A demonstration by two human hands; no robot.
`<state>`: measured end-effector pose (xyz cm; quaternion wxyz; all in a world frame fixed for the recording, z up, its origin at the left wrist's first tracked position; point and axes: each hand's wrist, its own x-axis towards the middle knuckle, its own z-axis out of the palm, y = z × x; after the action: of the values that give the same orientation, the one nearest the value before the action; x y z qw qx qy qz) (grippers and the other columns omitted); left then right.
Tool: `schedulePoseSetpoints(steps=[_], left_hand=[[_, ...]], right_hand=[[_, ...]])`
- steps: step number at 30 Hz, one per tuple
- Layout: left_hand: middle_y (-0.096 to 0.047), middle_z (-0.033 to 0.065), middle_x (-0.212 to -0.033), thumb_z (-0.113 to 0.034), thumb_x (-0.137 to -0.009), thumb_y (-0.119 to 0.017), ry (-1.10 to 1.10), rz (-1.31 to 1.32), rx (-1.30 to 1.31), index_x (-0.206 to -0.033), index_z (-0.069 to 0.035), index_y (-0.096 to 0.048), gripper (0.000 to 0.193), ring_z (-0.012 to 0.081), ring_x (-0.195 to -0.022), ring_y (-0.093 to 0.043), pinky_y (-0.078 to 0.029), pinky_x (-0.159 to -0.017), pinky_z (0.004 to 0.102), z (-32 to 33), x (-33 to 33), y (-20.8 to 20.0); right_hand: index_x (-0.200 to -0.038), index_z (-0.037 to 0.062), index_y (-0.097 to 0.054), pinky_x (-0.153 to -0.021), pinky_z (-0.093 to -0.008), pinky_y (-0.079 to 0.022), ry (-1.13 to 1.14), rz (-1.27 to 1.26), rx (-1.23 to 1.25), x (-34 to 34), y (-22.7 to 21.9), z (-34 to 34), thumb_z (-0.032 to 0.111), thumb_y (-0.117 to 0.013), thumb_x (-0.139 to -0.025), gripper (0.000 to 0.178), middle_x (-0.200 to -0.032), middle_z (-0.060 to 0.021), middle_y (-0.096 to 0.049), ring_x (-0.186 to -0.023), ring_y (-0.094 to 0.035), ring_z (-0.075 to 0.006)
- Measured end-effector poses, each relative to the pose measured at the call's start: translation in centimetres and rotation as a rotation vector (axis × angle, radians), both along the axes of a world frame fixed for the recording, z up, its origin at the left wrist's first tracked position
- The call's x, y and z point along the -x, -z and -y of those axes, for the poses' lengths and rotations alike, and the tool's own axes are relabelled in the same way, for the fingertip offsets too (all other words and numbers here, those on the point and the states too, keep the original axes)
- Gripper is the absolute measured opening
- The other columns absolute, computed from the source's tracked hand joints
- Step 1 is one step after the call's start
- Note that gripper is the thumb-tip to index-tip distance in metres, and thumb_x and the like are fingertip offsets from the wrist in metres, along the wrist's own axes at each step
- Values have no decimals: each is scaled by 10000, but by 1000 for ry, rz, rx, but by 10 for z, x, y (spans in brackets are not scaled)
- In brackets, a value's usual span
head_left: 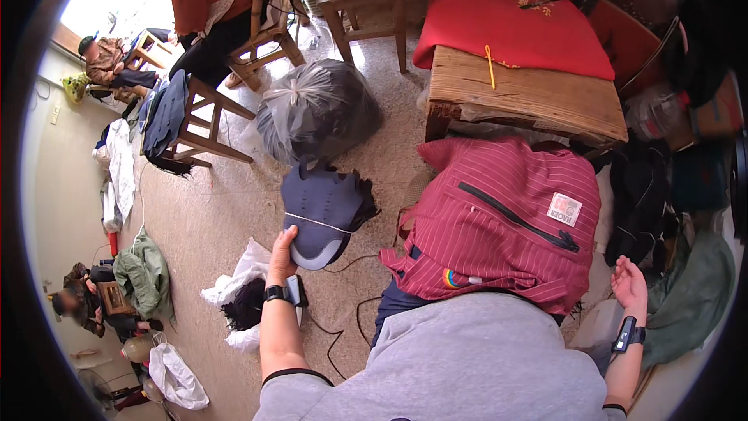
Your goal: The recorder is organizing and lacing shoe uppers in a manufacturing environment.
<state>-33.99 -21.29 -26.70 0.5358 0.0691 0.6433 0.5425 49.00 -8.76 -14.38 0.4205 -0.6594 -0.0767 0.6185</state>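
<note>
Dark-blue cloth bundle [323, 195], just one, circled by one pale band [318, 223], is clamped in the left hand [282, 256]; the right hand [629, 287] rests loosely unclosed.

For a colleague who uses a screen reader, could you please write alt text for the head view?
A person's left hand holds a banded stack of dark blue pieces, while the right hand is out to the side, apparently empty. A red striped cloth lies in front, with a wooden bench and a tied grey plastic bag beyond.
</note>
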Motion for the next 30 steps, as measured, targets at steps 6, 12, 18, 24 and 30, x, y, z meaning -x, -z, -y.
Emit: schedulePoseSetpoints(steps=[6, 12, 18, 24, 30], left_hand=[[-648, 175, -1181, -265, -872, -710, 175, -939, 545, -1312, 6, -538, 545, 256, -1024, -657, -535, -794, 344, 7, 7, 61], [-688, 91, -989, -240, -945, -639, 283, -372, 48, -1134, 4, -618, 309, 155, -812, -674, -527, -703, 266, -79, -65, 13], [-647, 97, -941, -280, -958, -618, 1093, -432, -195, -1123, 30, -616, 351, 114, -736, -582, -558, -789, 278, -254, -197, 71], [-644, 106, -963, -281, -962, -608, 1497, -242, -417, -1141, 29, -606, 358, 131, -767, -582, -548, -808, 289, -323, -441, 75], [-641, 114, -985, -282, -967, -598, 1584, -230, -429, -1160, 27, -597, 365, 147, -798, -582, -539, -827, 300, -339, -489, 64]], right_hand=[[-1106, 130, -673, -754, -295, -529, -24, 35, -21, -8, 8, -3, 239, -636, -940, 202, -962, 27, -702, -821, -644, -104], [-1089, 68, -649, -794, -323, -544, 154, 61, -80, -40, -11, 76, 193, -621, -945, 193, -999, -77, -694, -895, -656, -184], [-1057, 55, -638, -816, -342, -551, 348, 194, -102, -74, 61, 133, 241, -648, -932, 224, -1008, -99, -705, -902, -682, -207], [-976, 56, -643, -710, -327, -525, 1200, 867, -70, -138, 68, 266, 123, -651, -892, 107, -900, -69, -700, -769, -669, -191], [-998, 27, -662, -900, -430, -470, 1411, 1623, 569, -197, 61, 338, 103, -596, -841, 186, -997, -179, -654, -1001, -600, -365]])
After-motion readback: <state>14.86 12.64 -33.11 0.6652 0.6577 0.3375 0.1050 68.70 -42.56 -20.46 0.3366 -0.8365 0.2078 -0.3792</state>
